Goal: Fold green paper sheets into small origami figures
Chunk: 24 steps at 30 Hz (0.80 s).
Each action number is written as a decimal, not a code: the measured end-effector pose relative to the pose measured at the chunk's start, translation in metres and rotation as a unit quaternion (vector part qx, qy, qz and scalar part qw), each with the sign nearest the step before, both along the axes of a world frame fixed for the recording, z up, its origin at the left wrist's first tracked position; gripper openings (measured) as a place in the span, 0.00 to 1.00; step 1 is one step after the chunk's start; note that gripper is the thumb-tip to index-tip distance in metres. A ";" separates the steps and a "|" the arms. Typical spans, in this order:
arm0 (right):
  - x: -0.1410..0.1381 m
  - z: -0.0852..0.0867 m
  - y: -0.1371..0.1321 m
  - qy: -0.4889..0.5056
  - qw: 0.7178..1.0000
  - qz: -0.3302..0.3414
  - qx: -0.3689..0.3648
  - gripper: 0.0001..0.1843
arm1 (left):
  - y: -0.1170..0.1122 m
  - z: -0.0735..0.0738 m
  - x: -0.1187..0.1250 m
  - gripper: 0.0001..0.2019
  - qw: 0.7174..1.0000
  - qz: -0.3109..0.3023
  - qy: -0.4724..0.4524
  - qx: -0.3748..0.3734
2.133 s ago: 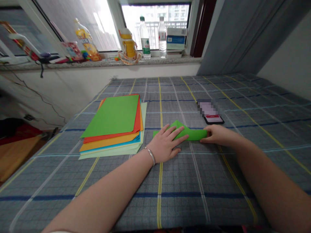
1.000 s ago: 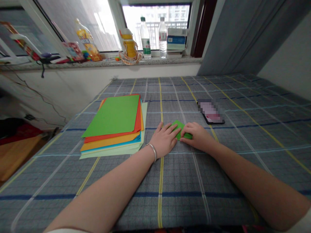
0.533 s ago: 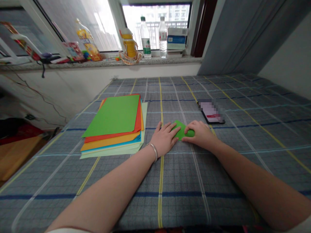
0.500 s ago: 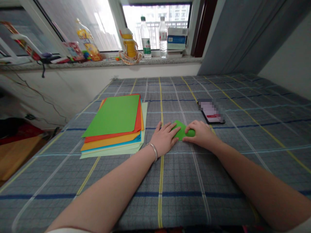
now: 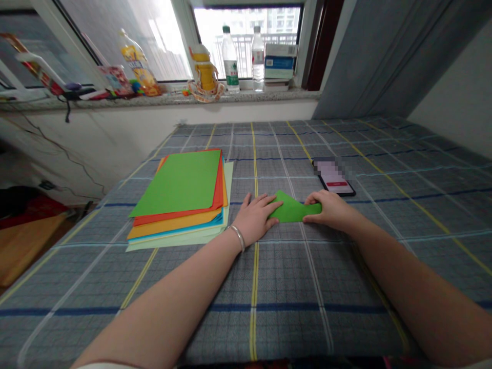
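The spread left hand and the flat, close-fingered right hand pressed the folded green paper strip onto the grey plaid bedspread between them (holding it steady, it seemed).

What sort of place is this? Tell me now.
Probably a bedroom in a high-rise flat: a checked grey-blue bedsheet covers what looks like a bed, water bottles stand on the stone windowsill, and an apartment tower rises beyond a balcony railing.

matt green paper, woven checked cloth bedspread, clear plastic bottle, polished speckled stone sill
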State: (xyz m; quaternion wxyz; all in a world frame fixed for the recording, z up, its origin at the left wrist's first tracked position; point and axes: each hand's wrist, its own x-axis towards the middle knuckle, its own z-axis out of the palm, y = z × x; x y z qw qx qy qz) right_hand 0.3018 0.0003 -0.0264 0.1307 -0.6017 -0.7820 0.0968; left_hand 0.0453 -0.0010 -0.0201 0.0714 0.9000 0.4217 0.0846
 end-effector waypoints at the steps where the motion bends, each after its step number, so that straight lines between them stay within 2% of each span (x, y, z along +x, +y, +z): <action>1: 0.003 0.001 0.001 -0.002 1.000 -0.001 -0.009 0.21 | 0.001 0.000 -0.002 0.24 1.000 0.002 0.002 -0.001; 6: 0.012 0.008 0.000 0.004 0.998 -0.006 -0.059 0.19 | 0.003 0.003 -0.010 0.24 1.000 0.011 0.020 -0.001; 15: 0.016 0.021 -0.006 0.030 0.988 -0.061 -0.141 0.17 | 0.008 0.015 -0.029 0.27 0.997 0.037 0.065 -0.007; 19: 0.024 0.017 -0.005 0.051 0.984 -0.071 -0.152 0.18 | 0.013 0.018 -0.042 0.28 0.996 0.044 0.071 -0.015; 24: 0.035 0.007 -0.004 0.078 0.988 -0.054 -0.122 0.17 | 0.019 0.018 -0.054 0.30 0.996 0.039 0.075 -0.024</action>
